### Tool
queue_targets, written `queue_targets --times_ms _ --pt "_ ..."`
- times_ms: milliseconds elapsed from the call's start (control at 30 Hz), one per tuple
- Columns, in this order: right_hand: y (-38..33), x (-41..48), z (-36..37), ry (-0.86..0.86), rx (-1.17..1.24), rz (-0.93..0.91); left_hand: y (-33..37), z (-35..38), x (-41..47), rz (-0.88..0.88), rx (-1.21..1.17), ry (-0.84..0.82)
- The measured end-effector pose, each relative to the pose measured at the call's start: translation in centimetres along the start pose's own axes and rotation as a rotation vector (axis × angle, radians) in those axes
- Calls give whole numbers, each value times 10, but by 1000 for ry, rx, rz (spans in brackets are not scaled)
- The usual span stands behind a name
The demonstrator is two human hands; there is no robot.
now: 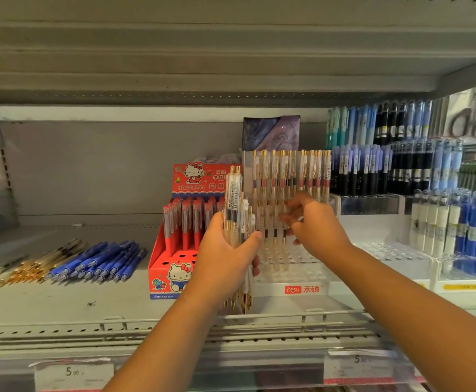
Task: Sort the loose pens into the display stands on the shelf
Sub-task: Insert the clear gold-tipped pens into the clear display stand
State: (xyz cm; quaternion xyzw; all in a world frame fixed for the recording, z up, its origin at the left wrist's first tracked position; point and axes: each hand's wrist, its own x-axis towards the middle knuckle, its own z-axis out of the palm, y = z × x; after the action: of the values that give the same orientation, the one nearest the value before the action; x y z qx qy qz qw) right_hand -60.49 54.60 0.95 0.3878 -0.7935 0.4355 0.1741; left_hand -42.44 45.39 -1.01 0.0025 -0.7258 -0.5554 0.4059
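Note:
My left hand (pixel 225 258) grips a bundle of clear pens with gold tips (pixel 235 210), held upright in front of the shelf. Beside it stands a clear tiered display stand (pixel 296 274) marked with a red label, its back rows filled with matching clear and gold pens (pixel 290 174). My right hand (pixel 313 224) reaches into the stand's middle rows, fingers curled at a pen there; it is blurred, so I cannot tell whether it pinches one. Loose gold pens (pixel 30 267) and loose blue pens (pixel 103 261) lie in piles on the shelf at the left.
A red cartoon-cat pen box (pixel 174 250) stands just left of my left hand. Stands of black, blue and white pens (pixel 440 222) fill the right side. A purple box (pixel 270 132) sits behind the clear stand. A wire rail (pixel 146 321) runs along the shelf's front edge.

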Motion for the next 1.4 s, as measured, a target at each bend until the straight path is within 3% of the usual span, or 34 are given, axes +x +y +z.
queue_targets --times_ms 200,300,367,500,700,1033,1200,1400 --pt "-8 -8 -11 130 -189 -68 1 -1 -2 -64 -25 19" --pt "-22 -15 -17 232 -78 -119 -1 -1 -1 -73 -59 21" --pt "-35 -22 -20 142 145 -137 -2 -1 0 -72 -71 23" --pt "-61 -40 -21 -198 547 -121 -2 0 2 -40 -89 31" --pt "-70 -50 -15 -280 736 56 -3 0 2 -23 -52 52" --pt "-61 -51 -16 -114 741 170 -5 1 3 -8 4 40" --pt "-52 -48 -19 -18 781 194 -7 -1 5 -22 16 146" --pt "-33 -23 -45 171 785 162 -5 -2 3 -1 -25 158"
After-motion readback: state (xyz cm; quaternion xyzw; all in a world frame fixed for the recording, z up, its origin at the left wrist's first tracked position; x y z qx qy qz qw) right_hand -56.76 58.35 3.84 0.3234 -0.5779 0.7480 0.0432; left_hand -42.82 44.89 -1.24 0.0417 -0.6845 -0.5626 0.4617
